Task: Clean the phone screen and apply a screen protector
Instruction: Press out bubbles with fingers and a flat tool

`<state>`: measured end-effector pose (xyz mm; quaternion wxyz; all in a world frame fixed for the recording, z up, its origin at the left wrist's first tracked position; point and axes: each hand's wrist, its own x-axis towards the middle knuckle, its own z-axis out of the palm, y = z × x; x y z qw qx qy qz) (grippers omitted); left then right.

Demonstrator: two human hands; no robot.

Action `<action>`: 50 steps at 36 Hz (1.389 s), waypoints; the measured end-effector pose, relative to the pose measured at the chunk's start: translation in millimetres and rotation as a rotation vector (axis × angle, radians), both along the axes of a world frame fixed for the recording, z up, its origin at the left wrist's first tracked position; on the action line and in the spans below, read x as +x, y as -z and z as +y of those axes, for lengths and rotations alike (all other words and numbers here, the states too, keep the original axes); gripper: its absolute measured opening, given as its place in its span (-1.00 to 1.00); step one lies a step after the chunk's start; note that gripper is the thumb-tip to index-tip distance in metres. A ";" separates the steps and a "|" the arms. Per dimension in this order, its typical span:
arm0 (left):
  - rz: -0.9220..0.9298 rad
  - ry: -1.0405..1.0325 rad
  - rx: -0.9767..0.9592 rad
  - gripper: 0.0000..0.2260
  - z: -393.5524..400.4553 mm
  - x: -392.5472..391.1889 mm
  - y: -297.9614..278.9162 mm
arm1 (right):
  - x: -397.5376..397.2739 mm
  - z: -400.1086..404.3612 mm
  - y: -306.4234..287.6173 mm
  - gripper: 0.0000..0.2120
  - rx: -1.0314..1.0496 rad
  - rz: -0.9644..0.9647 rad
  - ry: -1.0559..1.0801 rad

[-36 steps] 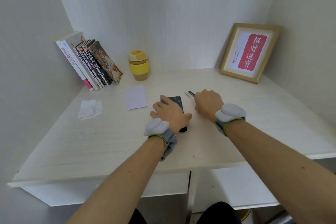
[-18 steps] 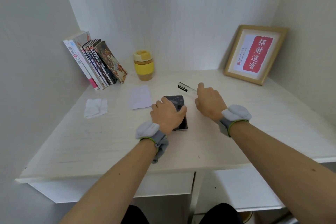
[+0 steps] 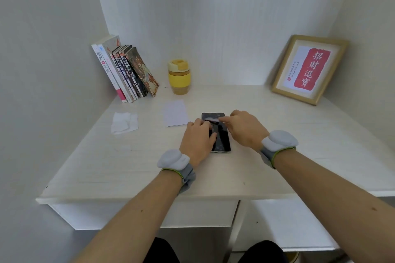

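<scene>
Lying flat: dark phone (image 3: pixel 222 141), protector (image 3: pixel 211 121) atop.

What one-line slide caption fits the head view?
Both hands, left hand and right hand, lower a screen protector onto the phone on a white desk.

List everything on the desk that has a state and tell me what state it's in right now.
Phone: flat on the desk, screen up and dark.
Protector: across the phone's far end; whether it is stuck down cannot be told.
Left hand: resting on the phone's left side.
Right hand: fingers at the protector's edge.
Cup: upright, lid on.
Books: leaning left.
Frame: leaning against the wall.
Wipe: crumpled.
Paper: flat.
</scene>
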<state>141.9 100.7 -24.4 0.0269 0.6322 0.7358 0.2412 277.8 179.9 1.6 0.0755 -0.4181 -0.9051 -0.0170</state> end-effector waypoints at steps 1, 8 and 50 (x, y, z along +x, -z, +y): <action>-0.001 0.003 0.003 -0.73 0.5 -0.2 0.6 | 0.0 -1.4 0.1 -0.63 0.045 -0.035 0.019; -0.012 0.007 0.037 -0.74 1.1 -2.8 2.4 | -5.3 -22.4 -14.3 -0.66 0.160 -0.244 0.020; -0.096 0.064 0.080 -0.78 -0.6 -12.3 7.8 | -40.9 -43.3 -33.6 -0.69 -0.192 -0.325 0.225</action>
